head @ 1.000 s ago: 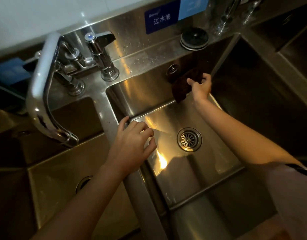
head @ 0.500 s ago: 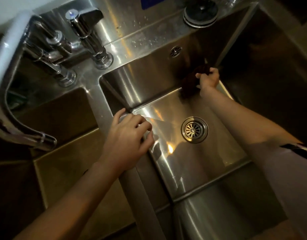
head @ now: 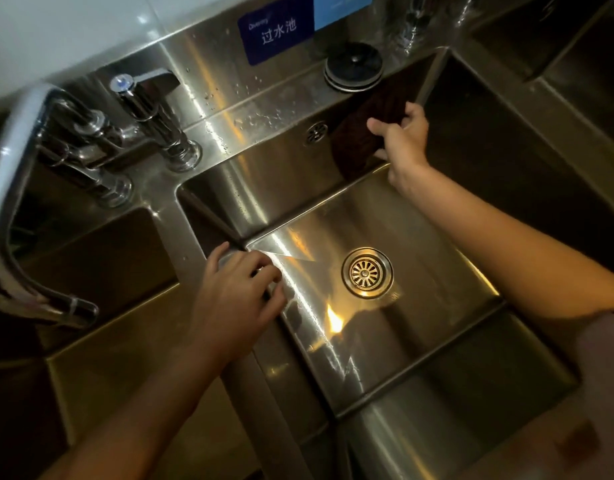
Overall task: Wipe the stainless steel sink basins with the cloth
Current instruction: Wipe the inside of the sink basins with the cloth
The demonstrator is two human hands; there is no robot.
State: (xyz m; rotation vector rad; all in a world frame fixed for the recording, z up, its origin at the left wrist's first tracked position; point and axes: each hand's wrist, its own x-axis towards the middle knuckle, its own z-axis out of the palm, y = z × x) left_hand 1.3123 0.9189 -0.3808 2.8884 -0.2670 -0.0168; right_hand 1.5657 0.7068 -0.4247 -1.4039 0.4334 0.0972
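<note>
A dark brown cloth [head: 357, 140] is pressed against the back wall of the middle stainless steel basin [head: 419, 237], near its far right corner. My right hand [head: 402, 140] grips the cloth, fingers curled round it. My left hand [head: 239, 296] rests on the steel divider [head: 184, 216] between the left and middle basins, fingers curled over its edge. The basin floor holds a round drain strainer [head: 367, 273] and shines with reflected light.
A curved faucet spout [head: 11, 188] hangs over the left basin [head: 118, 368]. A lever tap [head: 149, 109] stands behind the divider. A black round drain plug [head: 354, 65] lies on the back ledge, beside a blue sign [head: 276, 32]. Another basin [head: 506, 140] lies to the right.
My right hand has moved the cloth up the back wall toward the far right corner. My left hand has stayed on the divider. The camera view shifted.
</note>
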